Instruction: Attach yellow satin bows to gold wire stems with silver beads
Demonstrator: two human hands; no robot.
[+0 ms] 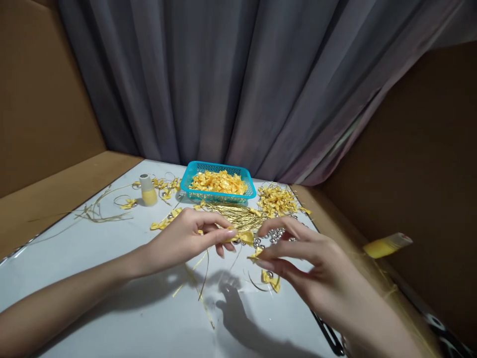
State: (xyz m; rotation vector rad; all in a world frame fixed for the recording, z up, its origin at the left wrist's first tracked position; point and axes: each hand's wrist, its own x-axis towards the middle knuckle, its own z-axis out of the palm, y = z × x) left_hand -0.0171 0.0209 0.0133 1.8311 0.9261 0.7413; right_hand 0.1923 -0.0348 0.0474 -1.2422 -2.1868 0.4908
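My left hand (203,232) is closed, its thumb and fingers pinching a yellow ribbon bow (245,238) above the table. At the fingertips of my right hand (305,251) is a small piece of yellow ribbon (255,255), partly hidden by the thumb. The index finger of that hand arches apart from the pinch. Just below it, another yellow bow (271,281) with a silver bead and a thin tie lies on the table. Silver beads (276,234) lie behind my right fingers. A bundle of gold twist ties (238,215) stretches behind both hands.
A blue basket (216,196) of yellow bows stands at the back. Right of it is a pile of tied bows (278,200). A small yellow bottle (148,191) stands at left near loose ties (100,211). A black-handled tool (328,333) lies by the right edge. Cardboard walls flank the table.
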